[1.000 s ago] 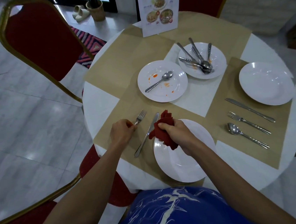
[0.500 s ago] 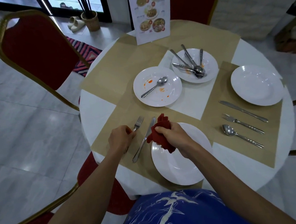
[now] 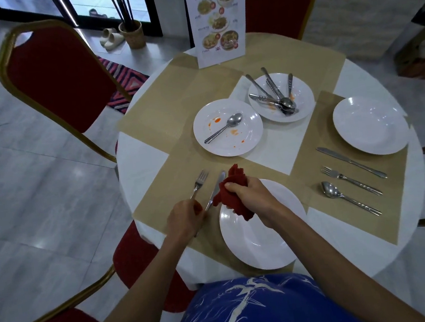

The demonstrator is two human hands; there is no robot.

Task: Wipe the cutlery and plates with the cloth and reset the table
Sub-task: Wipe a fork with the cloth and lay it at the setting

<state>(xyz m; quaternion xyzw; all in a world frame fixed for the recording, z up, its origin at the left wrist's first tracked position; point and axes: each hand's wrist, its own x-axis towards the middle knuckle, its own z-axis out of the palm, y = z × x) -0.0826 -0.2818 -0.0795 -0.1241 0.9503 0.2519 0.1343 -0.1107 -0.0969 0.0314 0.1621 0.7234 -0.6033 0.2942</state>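
Note:
My right hand (image 3: 253, 196) grips a crumpled red cloth (image 3: 231, 190) over the far left rim of a clean white plate (image 3: 264, 242) on the near placemat. A fork (image 3: 198, 183) and a knife (image 3: 218, 186) lie to the left of that plate. My left hand (image 3: 186, 218) has its fingers curled on the fork's handle end and covers part of the knife's handle. In the table's middle a stained plate (image 3: 226, 143) holds a spoon (image 3: 225, 126). Behind it, a second plate (image 3: 302, 99) carries several pieces of used cutlery (image 3: 275, 99).
The right placemat holds a clean plate (image 3: 370, 124), a knife (image 3: 350, 162), a fork (image 3: 349, 180) and a spoon (image 3: 349, 197). A menu card (image 3: 217, 18) stands at the far edge. Red chairs (image 3: 58, 72) ring the round table (image 3: 141, 163).
My left hand has slid back along the fork's handle toward me and now lies over the knife's handle. My right hand still holds the cloth at the plate's rim. The view has tilted up.

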